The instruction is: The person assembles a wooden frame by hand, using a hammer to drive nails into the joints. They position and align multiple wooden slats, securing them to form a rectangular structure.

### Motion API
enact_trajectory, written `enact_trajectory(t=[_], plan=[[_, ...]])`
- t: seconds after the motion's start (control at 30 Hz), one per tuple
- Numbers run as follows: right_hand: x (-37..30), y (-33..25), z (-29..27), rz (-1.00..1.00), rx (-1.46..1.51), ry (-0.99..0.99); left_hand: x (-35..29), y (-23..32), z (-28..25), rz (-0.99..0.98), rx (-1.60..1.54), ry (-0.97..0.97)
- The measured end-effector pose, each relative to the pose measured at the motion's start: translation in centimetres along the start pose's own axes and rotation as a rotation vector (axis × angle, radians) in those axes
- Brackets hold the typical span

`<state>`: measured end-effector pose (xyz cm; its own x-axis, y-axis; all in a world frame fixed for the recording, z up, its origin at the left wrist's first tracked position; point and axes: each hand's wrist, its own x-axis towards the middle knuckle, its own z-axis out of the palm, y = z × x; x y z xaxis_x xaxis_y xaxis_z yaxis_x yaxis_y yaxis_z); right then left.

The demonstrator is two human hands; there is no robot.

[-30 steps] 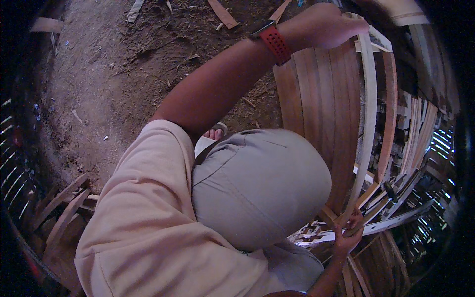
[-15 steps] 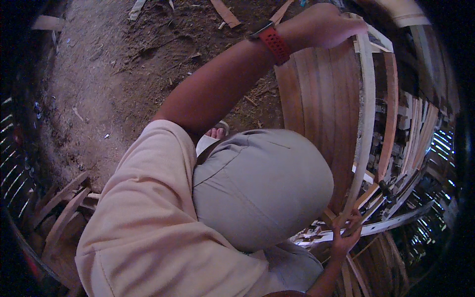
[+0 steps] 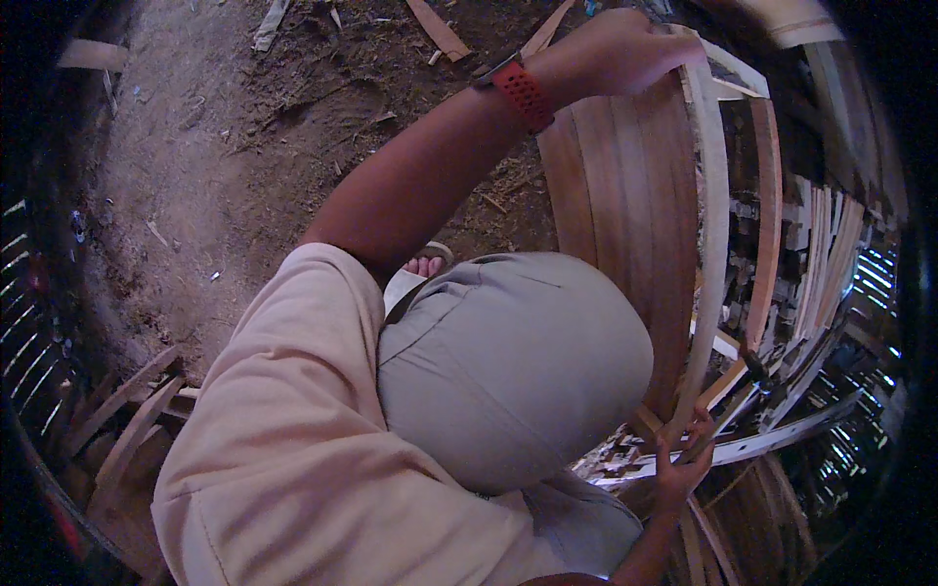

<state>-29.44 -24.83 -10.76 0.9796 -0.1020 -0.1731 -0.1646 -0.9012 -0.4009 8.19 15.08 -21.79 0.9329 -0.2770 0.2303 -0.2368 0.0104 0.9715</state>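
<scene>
While curved offcuts (image 3: 127,444) lie at eight o'clock, the left hand (image 3: 625,54) at one o'clock is closed around a pale strip (image 3: 714,195) edging a planked wooden shell (image 3: 630,186). At four o'clock the right hand (image 3: 681,473) half-curls around its lower end; thin slats (image 3: 829,256) stand at three, whether inside the shell I cannot tell.

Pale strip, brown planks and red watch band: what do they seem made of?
Pale strip: likely bare wood, dull and light-coloured. Brown planks: wood, probably unvarnished; faint streaks suggest grain. Red watch band: matte and perforated, likely silicone or rubber.
</scene>
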Motion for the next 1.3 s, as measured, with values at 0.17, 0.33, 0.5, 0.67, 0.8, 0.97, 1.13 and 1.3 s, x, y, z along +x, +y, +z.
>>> enact_trajectory(t=[0.17,0.33,0.5,0.67,0.8,0.97,1.13,1.3], plan=[[0.1,-0.5,0.4,-0.03,0.024,-0.028,-0.1,-1.7,0.1,0.159,0.001,0.043],[0.3,-2.9,1.0,0.072,0.077,-0.023,0.0,-4.5,-0.7,0.486,0.413,0.137],[0.0,-2.9,0.8,0.129,0.066,-0.08,-0.8,-2.9,-0.5,-0.141,-0.121,-0.002],[-0.7,-2.9,1.2,0.248,0.01,-0.059,-1.5,-4.2,-0.8,-0.148,-0.264,0.032],[-0.1,-3.0,1.0,0.128,-0.074,-0.13,-1.9,-5.0,-1.2,-0.127,-0.307,0.122],[-0.5,-4.3,1.6,0.175,-0.073,-0.123,-3.7,-5.2,-2.6,-0.151,-0.234,0.119],[-1.6,-4.4,3.2,0.032,0.032,-0.055,-5.2,-5.3,-2.8,-0.084,-0.339,0.152],[-0.4,-5.4,3.1,-0.097,-0.123,-0.115,-6.2,-6.5,-4.0,-0.133,-0.246,0.23]])
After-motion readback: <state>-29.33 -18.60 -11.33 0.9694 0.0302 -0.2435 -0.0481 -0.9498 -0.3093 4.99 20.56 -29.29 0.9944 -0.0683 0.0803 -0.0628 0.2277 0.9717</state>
